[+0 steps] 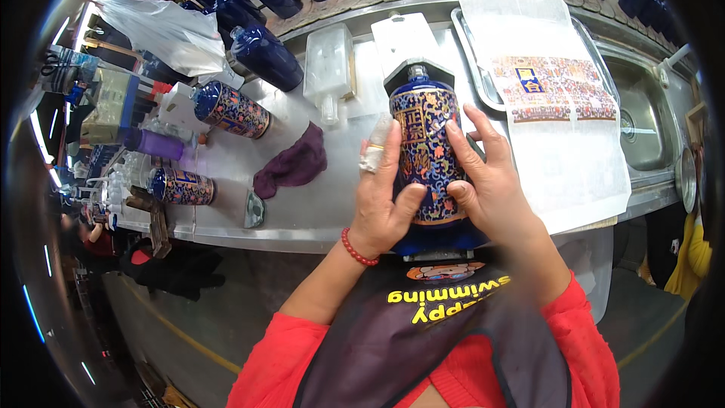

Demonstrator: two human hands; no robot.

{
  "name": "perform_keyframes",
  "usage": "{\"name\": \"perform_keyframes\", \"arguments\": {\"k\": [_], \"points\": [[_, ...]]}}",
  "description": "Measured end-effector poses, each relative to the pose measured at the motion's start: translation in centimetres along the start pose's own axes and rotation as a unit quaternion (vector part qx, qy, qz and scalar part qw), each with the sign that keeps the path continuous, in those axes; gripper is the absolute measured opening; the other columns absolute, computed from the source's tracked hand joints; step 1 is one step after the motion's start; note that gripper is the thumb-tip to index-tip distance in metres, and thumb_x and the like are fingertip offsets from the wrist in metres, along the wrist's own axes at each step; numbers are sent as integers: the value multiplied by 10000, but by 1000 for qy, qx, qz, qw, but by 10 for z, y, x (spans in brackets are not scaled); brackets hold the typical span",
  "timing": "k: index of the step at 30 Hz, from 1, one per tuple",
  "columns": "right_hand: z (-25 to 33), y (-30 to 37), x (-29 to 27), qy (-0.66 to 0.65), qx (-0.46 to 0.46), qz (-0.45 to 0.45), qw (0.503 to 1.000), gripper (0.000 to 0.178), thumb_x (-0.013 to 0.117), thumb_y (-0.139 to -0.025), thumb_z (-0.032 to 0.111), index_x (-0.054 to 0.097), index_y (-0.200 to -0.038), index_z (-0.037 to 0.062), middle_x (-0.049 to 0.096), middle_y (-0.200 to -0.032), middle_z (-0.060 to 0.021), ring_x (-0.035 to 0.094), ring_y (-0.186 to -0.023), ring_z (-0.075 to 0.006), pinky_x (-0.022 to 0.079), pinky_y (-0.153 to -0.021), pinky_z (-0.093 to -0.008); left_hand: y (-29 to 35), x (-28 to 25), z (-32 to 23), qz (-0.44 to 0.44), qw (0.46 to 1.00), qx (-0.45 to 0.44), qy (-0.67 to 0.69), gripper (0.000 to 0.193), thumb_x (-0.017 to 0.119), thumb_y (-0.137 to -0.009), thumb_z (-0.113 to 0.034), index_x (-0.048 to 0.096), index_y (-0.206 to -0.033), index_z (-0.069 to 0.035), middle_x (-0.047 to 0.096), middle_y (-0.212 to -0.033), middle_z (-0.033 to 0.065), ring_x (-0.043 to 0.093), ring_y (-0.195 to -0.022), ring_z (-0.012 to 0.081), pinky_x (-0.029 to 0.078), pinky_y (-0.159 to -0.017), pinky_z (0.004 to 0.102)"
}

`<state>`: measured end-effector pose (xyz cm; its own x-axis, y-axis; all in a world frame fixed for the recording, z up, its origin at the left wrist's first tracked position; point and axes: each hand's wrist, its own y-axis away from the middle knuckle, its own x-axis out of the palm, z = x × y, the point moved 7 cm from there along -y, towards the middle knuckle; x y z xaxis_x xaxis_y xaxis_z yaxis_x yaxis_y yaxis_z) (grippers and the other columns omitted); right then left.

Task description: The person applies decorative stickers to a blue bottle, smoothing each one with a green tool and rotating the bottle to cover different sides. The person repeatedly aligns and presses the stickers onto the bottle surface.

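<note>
In front of me a dark blue bottle, covered in a colourful floral pattern with gold lettering, lies in a dark angled holder, its neck pointing away. My left hand is closed along the bottle's left side, thumb on its front; one finger has a whitish wrap. On the other side my right hand touches the pattern with thumb and fingertip, its fingers apart. Right of it, a white paper sheet carrying a printed decal rests over a metal tray.
A purple cloth and a small greenish scraper-like piece lie to the left. Patterned bottles and a plain blue bottle lie beyond. A clear rectangular container is behind. Several blue bottles line the back; a sink is at right.
</note>
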<state>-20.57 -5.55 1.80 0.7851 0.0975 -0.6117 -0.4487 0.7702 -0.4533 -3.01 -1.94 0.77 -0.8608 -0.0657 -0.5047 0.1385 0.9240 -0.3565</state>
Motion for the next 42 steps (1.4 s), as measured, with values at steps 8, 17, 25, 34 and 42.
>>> {"name": "perform_keyframes", "arguments": {"k": [8,17,25,34,42], "points": [[-9,-24,-7,17,8,-10,1000,598,634,-987,430,557,-1466,79,417,-1523,-241,484,-1278,-426,424,-1082,-485,-10,3,-6,-2,1000,17,-24,869,591,-1003,-483,264,-1582,76,390,-1572,301,361,-1483,435,94,-1241,554],[-19,-32,-2,-7,22,-32,999,613,676,-965,406,550,-1470,81,446,-1490,-264,494,-1273,-443,440,-1069,-478,-8,4,-3,-8,999,20,-32,871,578,-1000,-498,269,-1584,70,381,-1581,299,344,-1496,426,62,-1241,562],[-6,-43,-5,45,-19,-23,999,560,641,-986,410,568,-1454,111,467,-1466,-263,489,-1269,-449,438,-1063,-503,-9,5,-2,1,1000,2,-14,896,568,-1004,-502,231,-1588,87,371,-1582,299,346,-1490,425,55,-1239,566],[-15,-40,-3,-2,25,-17,1000,613,626,-995,429,521,-1492,87,461,-1474,-256,484,-1289,-449,424,-1088,-490,-16,-4,-7,-14,999,39,-34,846,568,-1014,-494,292,-1567,84,427,-1545,290,386,-1459,425,112,-1235,553],[-28,-27,0,-33,45,-28,998,638,561,-1030,477,496,-1508,59,454,-1486,-239,491,-1297,-420,417,-1099,-465,-54,-16,-11,-14,978,119,-170,713,621,-981,-502,526,-1467,11,533,-1423,278,502,-1299,416,239,-1182,503]]}}
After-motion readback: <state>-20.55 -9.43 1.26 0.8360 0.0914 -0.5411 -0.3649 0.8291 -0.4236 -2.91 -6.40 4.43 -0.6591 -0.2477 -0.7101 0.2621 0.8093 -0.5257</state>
